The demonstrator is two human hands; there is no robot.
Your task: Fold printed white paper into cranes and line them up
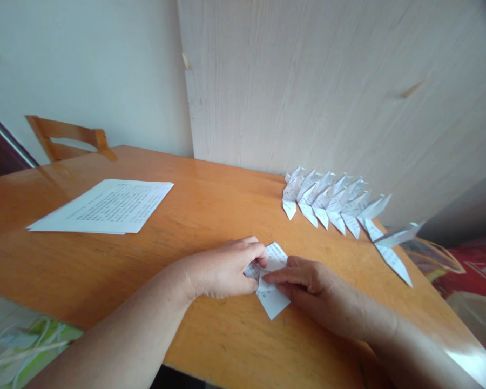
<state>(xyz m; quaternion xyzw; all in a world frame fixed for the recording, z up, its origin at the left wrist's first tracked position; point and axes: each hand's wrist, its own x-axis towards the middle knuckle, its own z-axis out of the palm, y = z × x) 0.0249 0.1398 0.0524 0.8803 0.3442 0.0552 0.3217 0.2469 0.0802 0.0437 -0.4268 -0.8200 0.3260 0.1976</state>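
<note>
A partly folded sheet of printed paper [273, 306] lies on the wooden table [222, 205] between my hands, one pointed corner toward me and another away. My left hand [235, 265] pinches its left side, fingers curled round the edge. From the right, my right hand [308, 281] has its index finger laid across the middle of the paper, the thumb side low against the table; the other fingers are bent. Part of the paper is hidden beneath both hands.
Several folded paper pieces [336, 202] stand in rows at the back right, with a single one [392, 262] nearer. A stack of printed sheets [109, 205] lies at the left. Behind are a wooden chair [71, 132] and a pale panel [308, 81]. Red bags [476, 275] sit beyond the right edge.
</note>
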